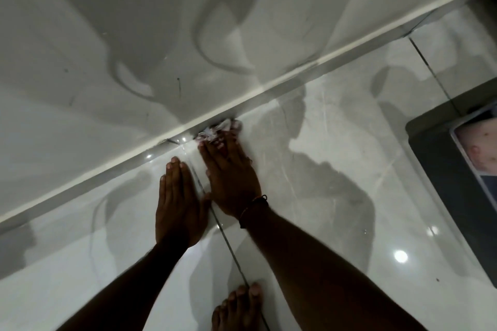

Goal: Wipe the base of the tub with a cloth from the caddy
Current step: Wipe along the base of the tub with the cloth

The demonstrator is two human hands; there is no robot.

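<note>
Cloth, white w/ pink print, crumpled & soft, sits pressed under right hand fingertips at the seam where glossy marbled floor meets the tub's smooth grey-veined side panel. Right grip: flat, fingers extended over cloth, not curled. Left hand flat, open, palm down on tile, holding nothing. Bare foot at bottom edge; dark mat to the right.

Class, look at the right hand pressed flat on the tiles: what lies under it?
A crumpled whitish cloth pokes out past the fingertips of the right hand, against the pale strip. The hand covers the rest of the cloth.
</note>
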